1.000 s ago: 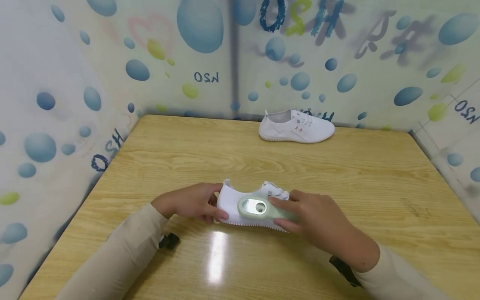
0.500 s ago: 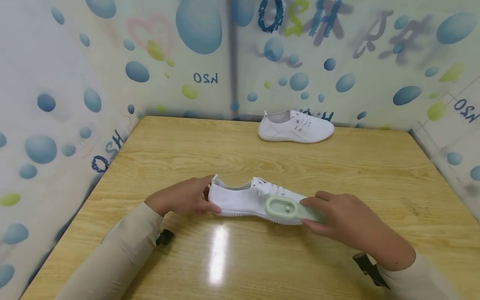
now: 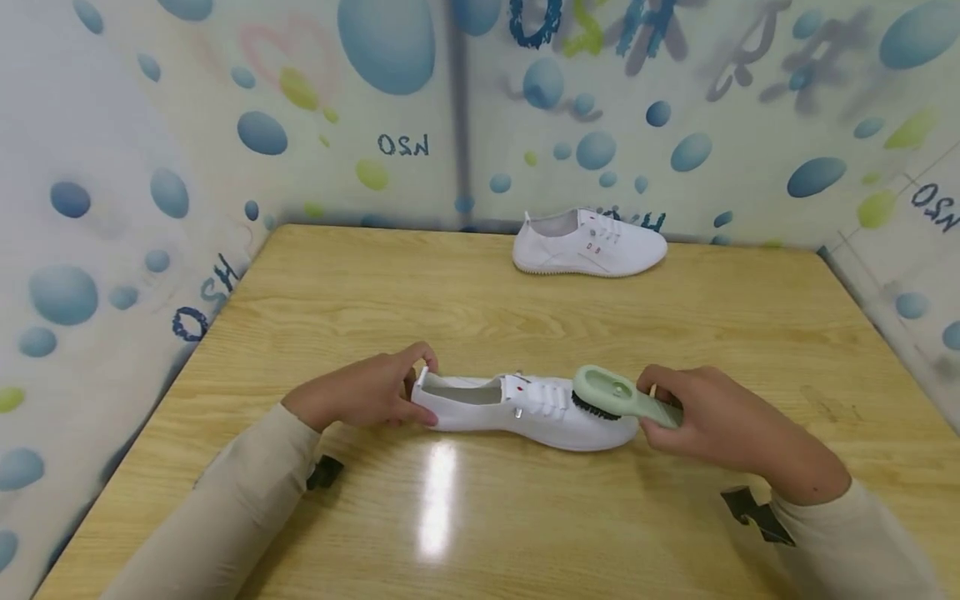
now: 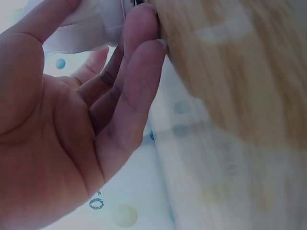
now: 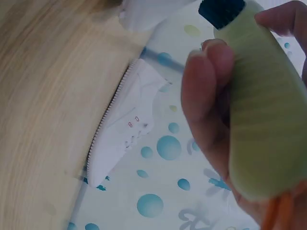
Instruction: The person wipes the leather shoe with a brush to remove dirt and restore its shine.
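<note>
A white lace-up shoe (image 3: 468,417) stands on its sole on the table, toe to the right. My left hand (image 3: 371,390) grips its heel, thumb on the near side; in the left wrist view the fingers curl beside the heel (image 4: 84,31). With my right hand (image 3: 716,417) I hold a pale green brush (image 3: 606,387) by its handle. Its dark bristles (image 3: 594,408) sit over the toe, just in front of the laces. The right wrist view shows the ribbed handle (image 5: 264,110) between thumb and fingers.
A second white shoe (image 3: 588,254) rests at the table's back edge against the patterned wall (image 3: 495,108). The wooden table (image 3: 360,283) reaches the walls on the left, back and right. Dark straps (image 3: 757,512) hang near both wrists.
The brush has moved right, from the shoe's near side by the heel up onto the toe. The shoe has rolled from tilted to upright, its opening facing up, and the left hand keeps the heel.
</note>
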{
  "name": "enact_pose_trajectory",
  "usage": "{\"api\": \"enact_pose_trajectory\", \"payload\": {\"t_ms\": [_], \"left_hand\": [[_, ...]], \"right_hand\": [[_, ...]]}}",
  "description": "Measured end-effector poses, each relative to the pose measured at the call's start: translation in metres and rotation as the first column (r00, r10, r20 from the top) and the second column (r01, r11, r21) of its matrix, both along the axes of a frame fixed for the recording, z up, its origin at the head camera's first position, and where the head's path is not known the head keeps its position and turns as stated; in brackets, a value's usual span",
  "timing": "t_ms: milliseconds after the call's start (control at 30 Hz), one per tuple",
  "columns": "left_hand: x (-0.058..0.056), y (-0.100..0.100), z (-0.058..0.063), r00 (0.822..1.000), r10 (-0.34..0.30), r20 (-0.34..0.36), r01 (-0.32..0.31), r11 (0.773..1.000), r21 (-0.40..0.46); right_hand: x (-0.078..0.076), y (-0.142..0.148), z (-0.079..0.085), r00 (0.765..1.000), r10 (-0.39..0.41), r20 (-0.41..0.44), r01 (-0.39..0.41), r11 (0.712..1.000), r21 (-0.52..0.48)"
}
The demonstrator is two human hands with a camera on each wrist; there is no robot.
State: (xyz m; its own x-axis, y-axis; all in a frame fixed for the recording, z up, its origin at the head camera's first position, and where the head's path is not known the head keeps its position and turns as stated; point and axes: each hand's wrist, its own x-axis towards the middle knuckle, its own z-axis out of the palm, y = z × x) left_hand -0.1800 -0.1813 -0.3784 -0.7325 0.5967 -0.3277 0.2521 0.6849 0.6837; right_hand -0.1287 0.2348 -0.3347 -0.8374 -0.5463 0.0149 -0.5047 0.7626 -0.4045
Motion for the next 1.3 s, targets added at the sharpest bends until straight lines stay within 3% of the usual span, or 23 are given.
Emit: {"api": "enact_pose_trajectory", "payload": {"t_ms": [233,400,600,767,900,1033,1167,1300], "left_hand": [[0.003,0.005,-0.001,0.992,-0.046,-0.117,0.037,0.996,-0.081],[0.003,0.006,0.001,0.985,-0.042,-0.167,0.027,0.995,-0.091],[0.002,0.007,0.001,0.988,-0.013,-0.151,-0.001,0.996,-0.093],[0.002,0.008,-0.001,0.989,-0.005,-0.149,-0.01,0.995,-0.101],[0.002,0.007,0.0,0.988,-0.007,-0.151,-0.009,0.994,-0.105],[0.002,0.008,0.002,0.989,-0.012,-0.15,-0.004,0.994,-0.106],[0.002,0.009,0.003,0.989,-0.016,-0.147,0.0,0.994,-0.108],[0.002,0.009,0.002,0.988,-0.02,-0.152,0.003,0.993,-0.115]], "right_hand": [[-0.004,-0.004,-0.002,0.985,-0.05,0.168,0.035,0.995,0.092],[-0.007,-0.002,-0.002,0.976,-0.096,0.196,0.068,0.987,0.143],[-0.006,0.007,0.001,0.965,-0.129,0.229,0.082,0.975,0.205],[0.0,0.007,0.002,0.969,-0.077,0.236,0.03,0.98,0.199],[0.001,-0.002,-0.001,0.984,-0.036,0.176,0.006,0.985,0.172],[-0.001,-0.008,-0.004,0.99,-0.077,0.117,0.055,0.981,0.188],[-0.002,-0.005,-0.003,0.978,-0.142,0.152,0.107,0.97,0.219],[0.0,0.003,0.0,0.969,-0.135,0.205,0.085,0.968,0.235]]}}
